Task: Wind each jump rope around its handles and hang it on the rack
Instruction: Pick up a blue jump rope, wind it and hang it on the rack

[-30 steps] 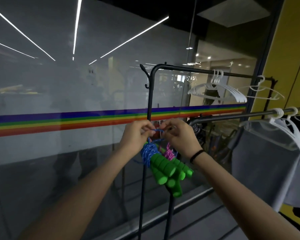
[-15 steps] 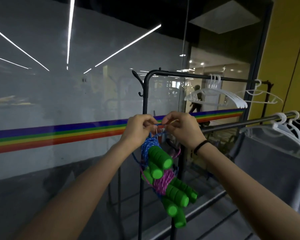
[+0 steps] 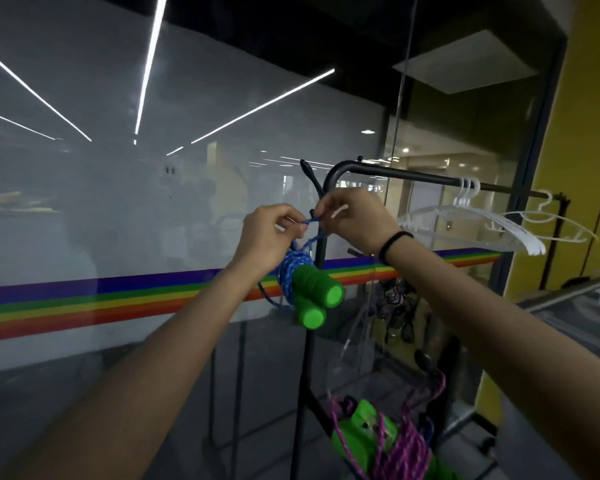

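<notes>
Dangling at the rack [image 3: 426, 177], a blue jump rope [image 3: 291, 275] is pinched by left hand [image 3: 269, 237] and right hand [image 3: 354, 216]. White hangers [image 3: 499, 223] are seen right.

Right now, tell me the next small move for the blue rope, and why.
Probably slip the loop over the hook on the rack. The left hand and right hand pinch the loop close by that hook, and the wound blue rope dangles below them, seemingly not yet hung.

white-flecked blue rope [image 3: 291, 271], green handles [image 3: 321, 294], white-flecked magenta rope [image 3: 407, 448], black rack [image 3: 413, 174], white hangers [image 3: 499, 225], rainbow stripe [image 3: 84, 303]
</notes>
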`<action>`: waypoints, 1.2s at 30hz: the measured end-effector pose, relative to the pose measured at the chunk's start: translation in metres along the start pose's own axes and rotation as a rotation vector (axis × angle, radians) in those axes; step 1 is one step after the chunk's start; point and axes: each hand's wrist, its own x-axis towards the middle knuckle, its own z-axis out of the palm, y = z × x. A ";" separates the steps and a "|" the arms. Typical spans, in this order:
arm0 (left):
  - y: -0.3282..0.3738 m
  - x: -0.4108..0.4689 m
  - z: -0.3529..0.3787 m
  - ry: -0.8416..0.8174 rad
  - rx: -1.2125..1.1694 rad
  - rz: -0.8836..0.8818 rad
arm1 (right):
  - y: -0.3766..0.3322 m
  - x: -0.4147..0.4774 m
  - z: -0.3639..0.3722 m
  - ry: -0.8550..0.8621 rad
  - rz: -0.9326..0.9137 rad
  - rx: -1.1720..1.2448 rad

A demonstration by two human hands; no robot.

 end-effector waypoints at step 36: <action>-0.124 0.077 0.017 -0.377 -0.210 -0.092 | 0.010 0.060 0.043 -0.277 0.250 -0.537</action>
